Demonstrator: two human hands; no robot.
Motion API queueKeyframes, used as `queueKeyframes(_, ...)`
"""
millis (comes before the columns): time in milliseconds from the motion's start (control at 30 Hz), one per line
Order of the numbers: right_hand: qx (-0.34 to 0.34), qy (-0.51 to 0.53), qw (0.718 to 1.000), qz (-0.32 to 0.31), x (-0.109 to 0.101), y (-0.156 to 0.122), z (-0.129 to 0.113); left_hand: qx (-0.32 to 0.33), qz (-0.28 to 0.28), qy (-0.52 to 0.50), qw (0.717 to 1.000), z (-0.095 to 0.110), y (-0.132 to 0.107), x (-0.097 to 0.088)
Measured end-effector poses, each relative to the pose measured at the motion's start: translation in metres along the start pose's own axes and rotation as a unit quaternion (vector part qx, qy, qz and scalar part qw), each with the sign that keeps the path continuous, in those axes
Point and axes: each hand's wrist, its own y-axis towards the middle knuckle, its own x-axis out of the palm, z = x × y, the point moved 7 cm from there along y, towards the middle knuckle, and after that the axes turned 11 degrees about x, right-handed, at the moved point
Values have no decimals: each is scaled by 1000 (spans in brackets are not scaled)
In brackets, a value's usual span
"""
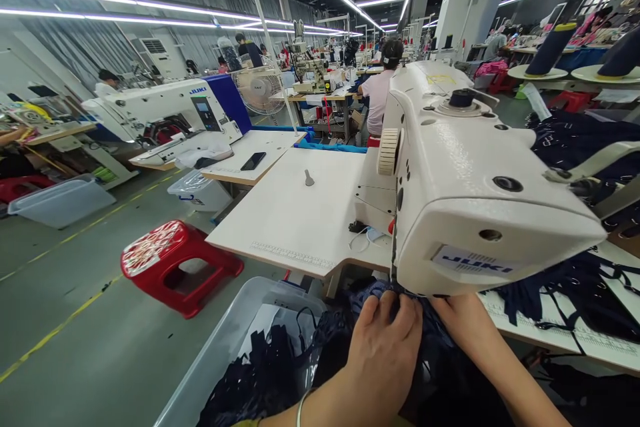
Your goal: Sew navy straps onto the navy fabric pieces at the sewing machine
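Head view, navy fabric (pixel 367 289) beneath the left hand (pixel 386 347), clamped in bent fingers, right hand (pixel 459 317) just beside it, grip hidden.

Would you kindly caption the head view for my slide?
Left hand on dark fabric, right hand partly hidden by a sewing machine.

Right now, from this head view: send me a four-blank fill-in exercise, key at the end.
1. The left hand is on cloth coloured dark ____.
2. The near sewing machine bears the brand name ____.
3. The bangle circles the ____ wrist.
4. The stool beside the tub has legs coloured ____.

Key: blue; JUKI; left; red
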Motion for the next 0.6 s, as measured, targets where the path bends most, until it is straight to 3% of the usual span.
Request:
queueKeyframes(333,-4,52,999,-8,1,1,0,4,23,-2,1000,-11,1,-5)
queueKeyframes(600,39,117,992,-36,-2,2,0,-6,33,-68,997,-7,2,-14)
